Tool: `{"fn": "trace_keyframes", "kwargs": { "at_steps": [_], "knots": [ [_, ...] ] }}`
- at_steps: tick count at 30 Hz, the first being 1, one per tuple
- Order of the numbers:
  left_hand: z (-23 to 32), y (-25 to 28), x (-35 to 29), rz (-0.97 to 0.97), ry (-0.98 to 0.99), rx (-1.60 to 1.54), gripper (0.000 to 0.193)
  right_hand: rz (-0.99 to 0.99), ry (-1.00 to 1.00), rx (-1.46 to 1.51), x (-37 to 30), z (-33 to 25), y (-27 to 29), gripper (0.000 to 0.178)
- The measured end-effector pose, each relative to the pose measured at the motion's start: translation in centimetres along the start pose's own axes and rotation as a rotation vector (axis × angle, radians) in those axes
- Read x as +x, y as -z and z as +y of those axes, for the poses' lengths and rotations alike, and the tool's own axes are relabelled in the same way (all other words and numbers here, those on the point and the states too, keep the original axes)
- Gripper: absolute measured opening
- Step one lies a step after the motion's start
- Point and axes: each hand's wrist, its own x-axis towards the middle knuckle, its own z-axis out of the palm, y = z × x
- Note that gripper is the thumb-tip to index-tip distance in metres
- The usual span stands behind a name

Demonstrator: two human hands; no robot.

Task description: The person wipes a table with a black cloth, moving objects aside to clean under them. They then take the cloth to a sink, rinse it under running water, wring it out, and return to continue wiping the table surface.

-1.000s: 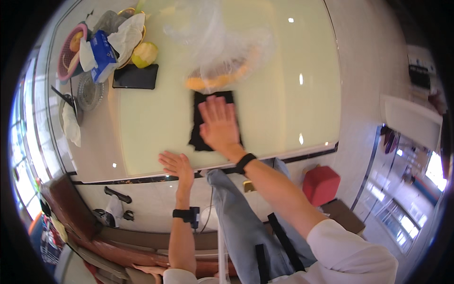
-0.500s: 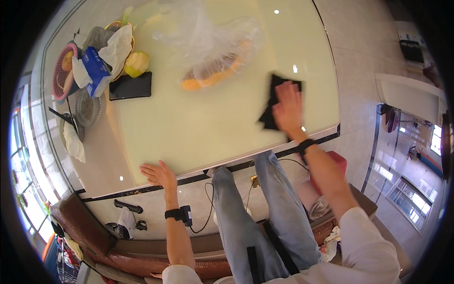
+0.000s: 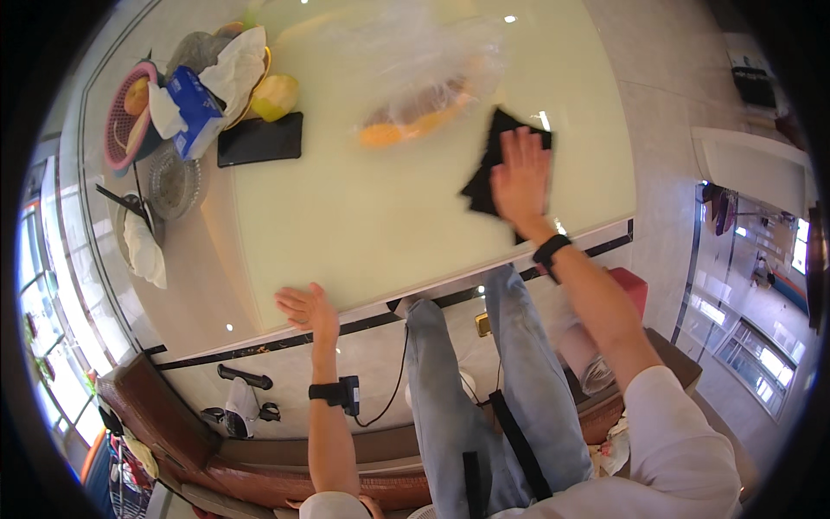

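A black cloth (image 3: 489,177) lies on the pale glass tabletop (image 3: 372,221), toward its right side. My right hand (image 3: 521,177) presses flat on it, fingers stretched out together, with cloth showing around the fingers. At the table's near edge, left of my legs, my left hand (image 3: 304,307) rests with its fingers extended and nothing held. Beyond the cloth sits a clear plastic bag (image 3: 432,73) with orange and brown contents, partly blurred by the plastic.
On the left are a black phone (image 3: 259,138), a yellow-green fruit (image 3: 275,97), a blue tissue pack (image 3: 196,112), a pink basket (image 3: 111,130) and a glass bowl (image 3: 175,180). A white tissue (image 3: 144,251) hangs nearby. A brown sofa (image 3: 160,415) stands behind me.
My right hand and the black cloth have shifted slightly away from me on the tabletop. The left hand stays near the edge, fingers now a little more raised. The whole view has moved somewhat.
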Motion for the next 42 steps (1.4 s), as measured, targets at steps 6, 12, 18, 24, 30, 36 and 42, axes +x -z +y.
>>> {"fn": "trace_keyframes", "kwargs": {
  "at_steps": [6, 12, 18, 24, 30, 36, 42],
  "knots": [
    [1.3, 4.7, -0.8, -0.077, -0.122, -0.043, 0.077, -0.315, 0.454, 0.408, -5.9, -23.7, 4.0, 0.068],
    [-1.9, 8.0, 1.9, 0.08, -0.216, 0.02, 0.068, -0.244, 0.678, 0.597, -9.3, -32.6, 3.9, 0.064],
    [-4.8, 9.0, 6.5, 0.043, -0.163, -0.021, 0.078, -0.208, 0.241, 0.366, -5.3, -19.5, 3.7, 0.069],
    [-7.5, 7.3, 8.1, -0.018, -0.122, 0.04, 0.088, -0.017, -0.127, 0.048, -2.6, 0.3, 1.0, 0.065],
    [-7.0, 7.7, 7.9, -0.055, -0.109, 0.14, 0.088, -0.022, -0.269, -0.029, -4.1, -1.5, 0.9, 0.062],
    [-7.0, 8.0, 7.6, -0.086, -0.122, 0.164, 0.086, -0.154, -0.046, 0.029, -4.1, -15.6, 3.4, 0.069],
    [-5.4, 11.4, 6.1, -0.213, -0.143, -0.046, 0.079, -0.224, 0.14, 0.2, -3.1, -37.7, 4.3, 0.069]
  ]
}}
